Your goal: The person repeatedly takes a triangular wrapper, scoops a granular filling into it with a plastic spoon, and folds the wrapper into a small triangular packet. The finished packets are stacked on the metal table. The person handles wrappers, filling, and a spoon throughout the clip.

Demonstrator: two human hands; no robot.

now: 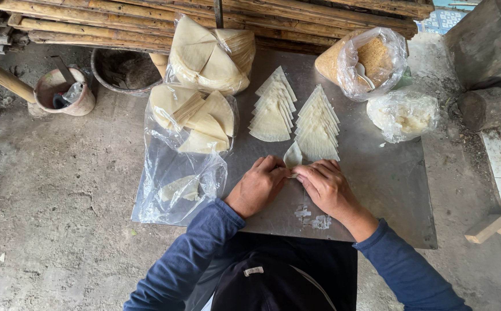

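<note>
Left hand point(260, 183) curled knuckles-up on the metal sheet point(388, 178), fingertips pinching the near end of a pale wrapper point(293, 155); right hand point(324, 183) mirroring it, fingers bent inward, pinching the same piece. Wrapper thin, cream, pointing far, just near of two fanned rows of wrappers point(294, 118). Plastic bags point(184, 144) at left

Your bare room is the metal sheet point(388, 190) right of and below your right hand point(326, 185). Straight ahead, 2 fans of cut wrappers point(293, 118) block the centre, just beyond your fingertips. Left side: the open plastic bag point(175, 173) overhangs the edge, near your left hand point(259, 184). Far right corner holds the crumb bag point(365, 60) and a white-filled bag point(403, 115); a narrow lane runs between them and the fans.
</note>
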